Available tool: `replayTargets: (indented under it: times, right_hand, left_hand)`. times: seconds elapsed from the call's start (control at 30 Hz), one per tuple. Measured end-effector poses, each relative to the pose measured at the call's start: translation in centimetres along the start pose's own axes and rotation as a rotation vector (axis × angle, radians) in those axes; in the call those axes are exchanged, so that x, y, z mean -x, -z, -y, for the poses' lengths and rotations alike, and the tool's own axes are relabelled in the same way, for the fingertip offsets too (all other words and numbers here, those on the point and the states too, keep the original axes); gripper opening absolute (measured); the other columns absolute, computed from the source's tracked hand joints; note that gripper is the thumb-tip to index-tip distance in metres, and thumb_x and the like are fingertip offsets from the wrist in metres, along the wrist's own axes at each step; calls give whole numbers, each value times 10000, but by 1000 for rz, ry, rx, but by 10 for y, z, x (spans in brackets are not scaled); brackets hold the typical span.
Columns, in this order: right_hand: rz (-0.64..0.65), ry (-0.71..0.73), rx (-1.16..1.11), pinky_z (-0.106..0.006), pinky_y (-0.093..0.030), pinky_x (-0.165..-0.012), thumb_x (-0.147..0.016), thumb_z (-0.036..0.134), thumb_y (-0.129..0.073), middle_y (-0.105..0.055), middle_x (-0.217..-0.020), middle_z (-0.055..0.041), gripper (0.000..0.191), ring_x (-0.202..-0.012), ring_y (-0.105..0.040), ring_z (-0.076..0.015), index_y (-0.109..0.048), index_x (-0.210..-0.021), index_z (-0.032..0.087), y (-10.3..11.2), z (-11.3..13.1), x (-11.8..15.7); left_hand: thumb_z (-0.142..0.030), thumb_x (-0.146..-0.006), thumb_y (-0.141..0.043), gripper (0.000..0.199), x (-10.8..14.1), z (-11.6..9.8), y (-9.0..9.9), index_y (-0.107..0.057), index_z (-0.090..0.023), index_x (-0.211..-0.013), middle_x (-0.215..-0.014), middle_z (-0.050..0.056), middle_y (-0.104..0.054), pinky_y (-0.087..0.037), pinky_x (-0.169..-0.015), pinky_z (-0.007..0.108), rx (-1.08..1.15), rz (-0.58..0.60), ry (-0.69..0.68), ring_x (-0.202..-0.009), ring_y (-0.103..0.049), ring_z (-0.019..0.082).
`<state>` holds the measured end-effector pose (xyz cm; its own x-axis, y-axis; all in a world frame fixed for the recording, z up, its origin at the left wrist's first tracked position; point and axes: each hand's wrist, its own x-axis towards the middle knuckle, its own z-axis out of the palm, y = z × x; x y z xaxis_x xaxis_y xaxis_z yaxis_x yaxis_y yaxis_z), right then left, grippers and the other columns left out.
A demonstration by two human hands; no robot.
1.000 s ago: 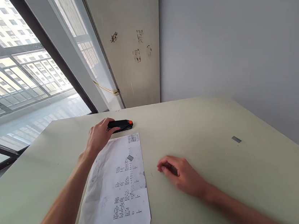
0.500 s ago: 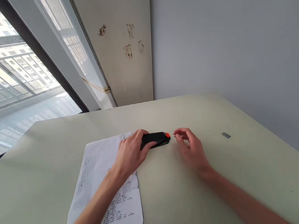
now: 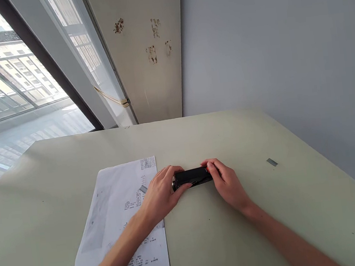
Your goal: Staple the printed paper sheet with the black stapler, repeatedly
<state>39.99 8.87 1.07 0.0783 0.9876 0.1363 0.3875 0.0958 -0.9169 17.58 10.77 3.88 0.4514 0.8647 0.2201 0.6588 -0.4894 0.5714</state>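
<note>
A black stapler with a bit of red at its right end lies sideways between my two hands, just right of the paper. My left hand is closed around its left end, thumb along the near side. At the right end my right hand pinches the stapler, its fingers partly covering the red part. Under my left wrist and forearm lies a printed sheet of paper. A small grey strip rests on the sheet beside my left hand.
Another small grey strip lies on the pale table to the right. A grey wall borders the table's right side. Behind stand a stained panel and, at left, a window with a railing.
My right hand has closed onto the stapler's right end; before, it was apart from it. The stapler and my left hand have shifted slightly right and nearer. The strip on the paper now shows.
</note>
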Motion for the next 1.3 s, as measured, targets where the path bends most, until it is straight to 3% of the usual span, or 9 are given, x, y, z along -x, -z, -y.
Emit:
replayTargets:
  times: [0.17,0.43,0.57,0.8,0.93,1.07,1.3]
  right_hand:
    - [10,-60,-7,-401,-529,-979,-1097,541,-319,-757,-1204,-80,431,-1106,-702,-241,-624,-1219,262,-2,-3,2]
    - [-53,-3,51,-377,-553,-943,-1093,520,-367,-773,-1148,-78,377,-1069,-721,-230,-621,-1179,255,-7,-6,5]
    - [-48,9,45,-371,-554,-944,-1092,522,-367,-764,-1154,-73,384,-1057,-718,-226,-638,-1133,253,-7,-6,5]
    - [85,-40,56,-407,-553,-889,-1069,564,-404,-745,-1091,-67,401,-975,-694,-252,-652,-1172,267,-3,1,8]
    - [265,113,117,-404,-543,-928,-979,503,-639,-724,-1160,-55,325,-1044,-672,-261,-638,-1218,283,-4,5,12]
    - [403,204,105,-365,-558,-878,-1017,425,-611,-725,-1135,-42,230,-1018,-672,-236,-634,-1208,299,-6,7,13]
    - [410,251,174,-382,-564,-847,-1032,425,-594,-739,-1118,-45,204,-980,-663,-246,-637,-1193,308,-5,8,13]
  left_hand:
    - [-416,-1017,-613,298,19,12,9,-537,-287,-1275,-1201,34,-682,-540,-951,419,-45,-15,8,-1126,-648,249]
    - [-467,-1002,-620,398,44,36,55,-537,-308,-1359,-1344,62,-631,-536,-1029,475,-162,-39,-28,-1278,-577,292]
    - [-476,-988,-637,382,48,48,69,-568,-308,-1324,-1335,57,-640,-548,-1010,464,-170,-66,25,-1264,-581,292]
    - [-368,-1024,-608,263,49,37,42,-610,-285,-1274,-1281,69,-666,-533,-1039,466,-111,-26,-92,-1244,-591,277]
    - [-332,-1026,-621,347,50,28,25,-562,-267,-1362,-1308,81,-661,-520,-1054,475,-124,-18,-130,-1259,-579,281]
    - [-296,-1044,-592,192,52,23,16,-608,-229,-1223,-1242,83,-685,-539,-981,454,-116,-6,-135,-1177,-610,272]
    - [-271,-1046,-586,84,53,26,18,-639,-224,-1093,-1129,53,-727,-534,-910,408,-129,-90,-146,-1071,-643,243]
